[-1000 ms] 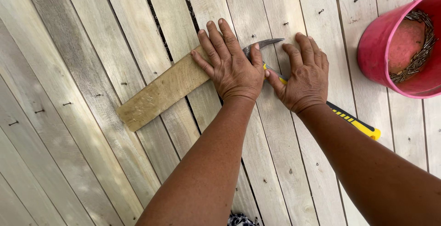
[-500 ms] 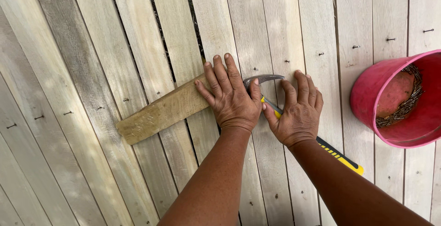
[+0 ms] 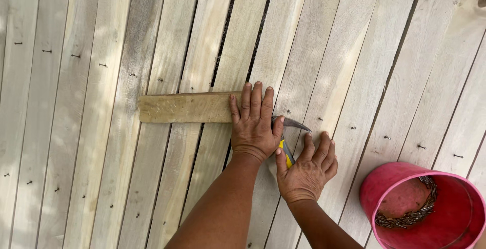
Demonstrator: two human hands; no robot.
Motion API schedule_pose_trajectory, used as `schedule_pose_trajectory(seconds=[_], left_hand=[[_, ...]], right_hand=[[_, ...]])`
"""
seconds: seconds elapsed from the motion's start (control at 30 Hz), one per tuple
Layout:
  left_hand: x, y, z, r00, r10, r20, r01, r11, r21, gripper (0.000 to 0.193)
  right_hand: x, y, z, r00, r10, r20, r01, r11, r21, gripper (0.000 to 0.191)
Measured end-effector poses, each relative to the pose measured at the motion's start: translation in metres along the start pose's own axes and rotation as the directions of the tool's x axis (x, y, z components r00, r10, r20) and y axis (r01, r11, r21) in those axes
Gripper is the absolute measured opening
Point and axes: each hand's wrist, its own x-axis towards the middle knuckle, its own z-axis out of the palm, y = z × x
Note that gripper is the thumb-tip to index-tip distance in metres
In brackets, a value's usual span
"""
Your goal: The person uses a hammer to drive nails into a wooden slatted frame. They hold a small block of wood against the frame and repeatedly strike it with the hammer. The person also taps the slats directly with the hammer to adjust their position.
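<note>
1. Pale weathered plank decking point(image 3: 101, 178), nailed, fills the view
2. Round pink plastic bucket point(image 3: 455, 213) at lower right, rusty nails point(image 3: 405, 218) inside
3. Short flat wooden board point(image 3: 185, 108) lies across the planks
4. Left hand point(image 3: 253, 127) lies flat on the board's right end, fingers together
5. Right hand point(image 3: 306, 170) rests, fingers spread, on the yellow-handled steel claw hammer point(image 3: 288, 127); board pinned in place, hammer needs gripping

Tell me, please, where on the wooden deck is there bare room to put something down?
Bare grey deck boards lie left of and below the short wooden plank, and above it too. It is crowded around the left hand, right hand, yellow-handled hammer and pink plastic bucket.
</note>
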Motion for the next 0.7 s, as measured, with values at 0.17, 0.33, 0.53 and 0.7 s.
schedule_pose_trajectory(seconds=[0.17, 0.33, 0.53, 0.7], left_hand=[[0.002, 0.005, 0.007, 1.000, -0.017, 0.007, 0.017, 0.999, -0.051, 0.067], [0.010, 0.007, 0.013, 1.000, -0.015, -0.001, 0.015, 0.998, -0.055, 0.062], [0.023, 0.003, 0.014, 0.999, 0.028, -0.043, -0.030, 0.999, -0.045, 0.064], [0.015, 0.003, -0.009, 0.988, -0.005, 0.157, -0.001, 0.999, 0.038, 0.057]], right_hand=[[0.009, 0.004, 0.000, 1.000, -0.014, 0.005, 0.015, 0.996, -0.093, 0.095], [0.018, 0.001, -0.004, 0.998, 0.034, 0.049, -0.028, 0.991, -0.129, 0.107], [0.034, -0.009, -0.003, 0.994, 0.071, 0.078, -0.053, 0.975, -0.217, 0.106], [0.041, -0.016, -0.003, 0.994, 0.060, 0.090, -0.042, 0.981, -0.189, 0.101]])
